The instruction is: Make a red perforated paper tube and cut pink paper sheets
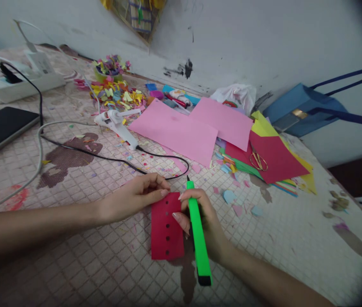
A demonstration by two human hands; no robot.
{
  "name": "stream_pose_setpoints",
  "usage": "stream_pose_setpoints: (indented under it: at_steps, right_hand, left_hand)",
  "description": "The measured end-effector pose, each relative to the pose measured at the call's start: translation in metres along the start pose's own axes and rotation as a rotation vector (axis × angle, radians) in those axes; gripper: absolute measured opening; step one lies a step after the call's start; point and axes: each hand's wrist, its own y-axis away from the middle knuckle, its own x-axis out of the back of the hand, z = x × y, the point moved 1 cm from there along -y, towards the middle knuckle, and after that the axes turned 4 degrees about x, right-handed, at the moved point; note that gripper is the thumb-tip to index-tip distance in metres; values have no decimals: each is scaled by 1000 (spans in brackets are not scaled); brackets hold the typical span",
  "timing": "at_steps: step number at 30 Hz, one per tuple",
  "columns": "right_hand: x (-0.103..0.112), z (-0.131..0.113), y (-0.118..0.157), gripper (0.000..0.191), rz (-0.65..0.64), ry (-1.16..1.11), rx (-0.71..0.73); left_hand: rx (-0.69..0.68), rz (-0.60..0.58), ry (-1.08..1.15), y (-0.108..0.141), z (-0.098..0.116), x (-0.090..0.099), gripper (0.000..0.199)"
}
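A small red paper piece point(160, 234) with a column of several dark round dots lies in front of me; I cannot tell if these are holes or marks. My left hand point(145, 192) pinches its top edge between thumb and fingers. My right hand point(200, 217) is closed around a bright green marker-like tool point(200, 243), which has a narrow black tip and a black end. The tip points away from me, raised off the paper. My right thumb touches the paper's right side. Part of the tool's underside is hidden by the right hand.
A white glue gun point(117, 125) and its black cable lie beyond my hands. Pink sheets point(174, 132), red paper point(277, 157) and gold scissors point(258, 162) are to the right. Paper scraps point(117, 94), a power strip point(24, 85), a dark flat device point(2, 128) and a blue bag point(302, 106) surround them.
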Motion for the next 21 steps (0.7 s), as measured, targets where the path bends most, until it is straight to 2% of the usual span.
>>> stream_pose_setpoints:
  at_steps: [6,14,21]
  right_hand:
    - [1,2,-1,27,6,29,-17]
    - [2,3,0,27,19,62,19]
    - [3,1,-2,27,33,104,37]
  left_hand:
    - [-3,-38,60,1,-3,0,16]
    - [16,10,2,2,2,1,15]
    - [-1,-62,61,2,4,-2,18]
